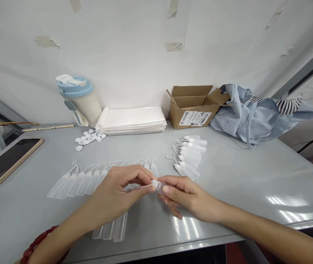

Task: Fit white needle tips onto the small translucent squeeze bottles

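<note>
My left hand and my right hand meet over the grey table, both pinching one small clear plastic bottle with a thin strap. The left fingers hold its strap end, the right thumb and fingers grip its body. Behind my hands lies a row of several clear bottles side by side with their straps up. A few more bottles lie under my left wrist. A pile of capped bottles sits to the right of the row.
A heap of small white caps, a blue-lidded shaker cup, a stack of white bags, a cardboard box and blue cloth line the back. A phone lies at the left.
</note>
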Motion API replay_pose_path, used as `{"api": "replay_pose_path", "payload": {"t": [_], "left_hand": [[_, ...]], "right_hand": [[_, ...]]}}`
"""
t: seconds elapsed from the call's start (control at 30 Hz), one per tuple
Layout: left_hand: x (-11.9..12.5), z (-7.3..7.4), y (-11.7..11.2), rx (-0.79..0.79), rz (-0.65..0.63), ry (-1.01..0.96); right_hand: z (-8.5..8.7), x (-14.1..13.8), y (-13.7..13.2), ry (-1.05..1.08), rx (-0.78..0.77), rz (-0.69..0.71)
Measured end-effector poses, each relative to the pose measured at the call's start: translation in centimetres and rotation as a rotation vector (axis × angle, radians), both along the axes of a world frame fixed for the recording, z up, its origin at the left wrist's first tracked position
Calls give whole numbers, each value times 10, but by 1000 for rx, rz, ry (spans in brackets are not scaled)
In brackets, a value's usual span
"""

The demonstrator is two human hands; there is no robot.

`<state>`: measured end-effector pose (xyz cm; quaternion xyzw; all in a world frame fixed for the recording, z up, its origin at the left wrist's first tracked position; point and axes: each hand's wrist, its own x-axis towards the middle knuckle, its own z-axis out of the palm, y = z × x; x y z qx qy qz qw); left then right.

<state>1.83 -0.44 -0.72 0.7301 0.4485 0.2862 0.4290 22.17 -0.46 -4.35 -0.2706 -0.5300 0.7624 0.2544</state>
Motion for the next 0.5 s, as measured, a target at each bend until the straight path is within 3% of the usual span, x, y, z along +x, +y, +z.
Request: {"api": "replay_pose_path", "payload": {"t": [0.2,0.33,0.5], "left_hand": [[-5,-3,-4,165,-65,173],[-5,-2,-5,101,-131,202],[-1,-7,-7,7,-19,126]], "right_hand": [[3,1,3,70,-257,102],[4,2,2,75,-364,120],[2,0,1,74,-334,74]]}}
